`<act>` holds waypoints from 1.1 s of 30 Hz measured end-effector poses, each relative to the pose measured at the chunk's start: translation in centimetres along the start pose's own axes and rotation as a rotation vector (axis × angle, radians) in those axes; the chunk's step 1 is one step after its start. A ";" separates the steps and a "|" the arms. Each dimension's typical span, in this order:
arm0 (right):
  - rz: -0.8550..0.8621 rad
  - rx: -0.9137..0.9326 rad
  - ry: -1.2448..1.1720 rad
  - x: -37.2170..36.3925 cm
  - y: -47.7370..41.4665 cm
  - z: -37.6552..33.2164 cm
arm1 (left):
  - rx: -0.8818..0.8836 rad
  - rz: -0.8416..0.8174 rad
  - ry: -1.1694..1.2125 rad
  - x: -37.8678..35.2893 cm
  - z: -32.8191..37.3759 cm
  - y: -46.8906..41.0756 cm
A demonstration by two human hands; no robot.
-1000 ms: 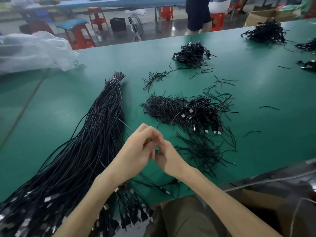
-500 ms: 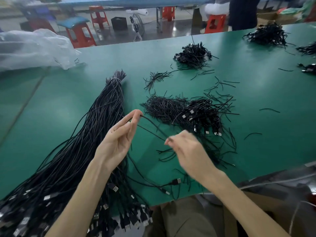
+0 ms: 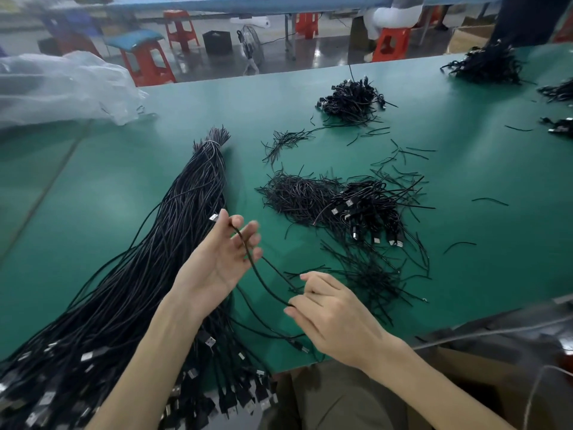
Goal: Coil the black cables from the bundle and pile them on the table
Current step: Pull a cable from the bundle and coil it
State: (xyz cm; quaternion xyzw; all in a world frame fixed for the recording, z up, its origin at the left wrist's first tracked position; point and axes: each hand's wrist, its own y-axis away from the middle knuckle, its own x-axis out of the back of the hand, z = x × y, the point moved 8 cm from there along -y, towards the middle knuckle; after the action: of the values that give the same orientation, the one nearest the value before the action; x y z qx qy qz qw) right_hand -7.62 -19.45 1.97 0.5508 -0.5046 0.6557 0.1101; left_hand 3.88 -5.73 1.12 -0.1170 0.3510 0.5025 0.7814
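- The bundle (image 3: 161, 259) of black cables lies lengthwise on the left of the green desk (image 3: 465, 187).
- The left hand (image 3: 217, 262) is raised palm-up, fingers spread, its grip loosely pinching one cable (image 3: 260, 277) with a plug at the fingertips.
- The right hand (image 3: 335, 318), knuckles up, pinches that cable's lower stretch.
- The pile (image 3: 350, 206) of coiled cables lies beyond.
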 end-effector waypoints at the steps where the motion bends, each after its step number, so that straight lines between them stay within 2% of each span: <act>1: -0.017 -0.011 0.006 -0.2 0.1 0.2 | -0.010 -0.057 0.024 -0.7 0.2 0.2; 4: -0.076 -0.174 -0.109 -0.4 0.2 1.8 | 0.112 -0.389 0.218 -4.0 0.3 1.8; 5: -0.105 -0.261 -0.149 -0.2 0.1 2.8 | 0.164 -0.483 0.160 -4.9 0.2 2.6; 8: -0.160 -0.420 -0.198 0.8 -0.5 5.1 | 0.214 -0.638 -0.483 -5.3 -1.5 4.3; 10: -0.122 -0.504 -0.385 1.7 -1.1 5.5 | 0.252 -0.686 -0.864 -5.0 -3.3 4.6; 13: -0.067 -0.496 -0.597 2.5 -1.5 4.3 | 0.169 -0.550 -1.042 -4.6 -4.4 3.4; 16: -0.060 -0.641 -0.783 2.7 -0.9 4.4 | 0.009 -0.433 -1.162 -4.8 -4.5 3.0; 18: -0.005 -0.676 -0.659 3.4 -0.7 5.0 | -0.033 -0.356 -1.236 -4.5 -4.7 2.8; 20: -0.014 -0.625 -0.554 3.7 -1.1 4.3 | -0.113 -0.275 -1.294 -4.6 -4.1 2.5; 25: -0.085 -0.507 -0.285 3.8 -1.7 3.5 | -0.275 -0.128 -1.247 -5.0 -2.7 3.0; 28: -0.126 -0.520 -0.467 3.7 -1.9 3.1 | -0.302 -0.103 -1.182 -5.4 -2.8 3.6; 31: -0.051 -0.415 -0.451 5.3 -2.6 1.5 | -0.371 -0.094 -1.079 -6.5 -2.0 4.7; 33: -0.022 -0.406 -0.558 6.0 -2.8 0.7 | -0.412 -0.105 -1.025 -7.5 -1.5 5.5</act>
State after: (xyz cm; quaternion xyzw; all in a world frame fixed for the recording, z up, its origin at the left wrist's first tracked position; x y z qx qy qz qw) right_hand -7.43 -21.16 8.43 0.6810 -0.6295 0.3649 0.0824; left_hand -3.40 -9.25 5.97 -0.0251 -0.1861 0.5137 0.8371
